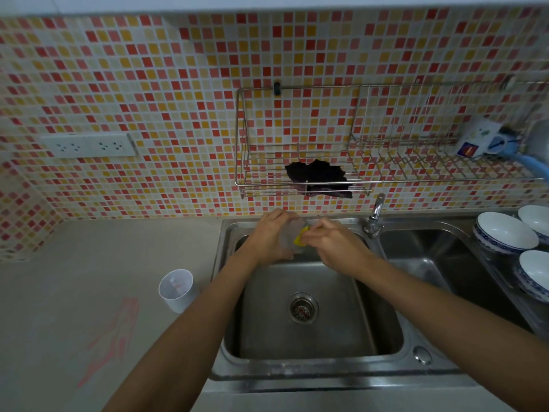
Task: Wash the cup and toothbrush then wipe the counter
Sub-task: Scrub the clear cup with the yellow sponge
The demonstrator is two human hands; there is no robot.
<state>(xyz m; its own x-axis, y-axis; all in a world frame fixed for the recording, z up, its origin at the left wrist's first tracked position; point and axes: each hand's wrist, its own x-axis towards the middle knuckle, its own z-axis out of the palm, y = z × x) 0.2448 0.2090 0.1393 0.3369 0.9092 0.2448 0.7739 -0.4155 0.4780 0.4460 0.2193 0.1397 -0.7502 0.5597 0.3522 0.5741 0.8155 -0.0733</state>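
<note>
The cup [289, 239] is held up over the left basin of the sink [297, 374], near the back wall, and is gripped round its side by the left hand [269, 237]. A yellow sponge [299, 238] is pinched in the right hand [334, 243] and pressed at the cup's mouth, so the scrubbing of the cup is judged to be the step in hand. No stream can be made out at the tap [375, 214]. On the counter [59, 263], just left of the sink, a white tumbler [176, 289] is stood upright; a pale, pink-tipped thing inside it is taken for the toothbrush [178, 285], though that cannot be told for sure. Next, a rinse is called for, then the brush. Pink smears [117, 331] are left for wiping; a dark cloth [319, 176] is lodged in the rack [261, 185].
</note>
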